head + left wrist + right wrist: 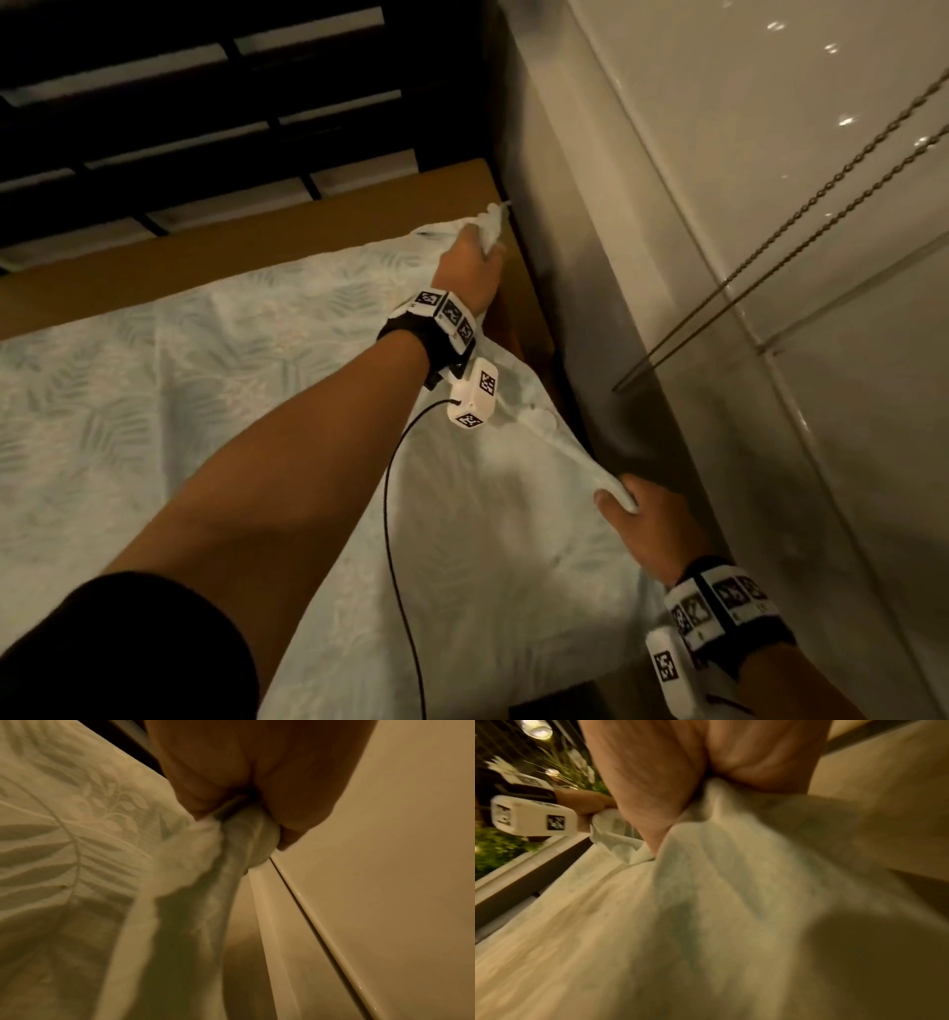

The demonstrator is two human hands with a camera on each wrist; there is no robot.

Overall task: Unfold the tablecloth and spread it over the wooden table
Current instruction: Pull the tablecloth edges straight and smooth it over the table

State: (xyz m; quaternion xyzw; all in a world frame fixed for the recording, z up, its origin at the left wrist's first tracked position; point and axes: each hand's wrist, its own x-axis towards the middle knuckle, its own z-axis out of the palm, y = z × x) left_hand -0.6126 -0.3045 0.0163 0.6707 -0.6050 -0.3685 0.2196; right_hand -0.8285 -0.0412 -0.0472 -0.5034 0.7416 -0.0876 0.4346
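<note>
Gripping the tablecloth [215, 390] along the wooden table [308, 241] right edge: left hand [470, 262] bunches the far-right corner, right hand [649, 519] pinches the hem nearer (edge sags between). Pale leaf-print cloth lies open; bare wood shows along far edge, so pull runs that way.

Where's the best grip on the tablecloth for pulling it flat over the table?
Probably its right-side edge, near the corners, coming from the wall side. The tablecloth already lies mostly flat, but a strip of table shows bare beyond it. The left hand bunches the far corner and the right hand pinches the near edge, so a pull from there tensions the whole sheet.
</note>
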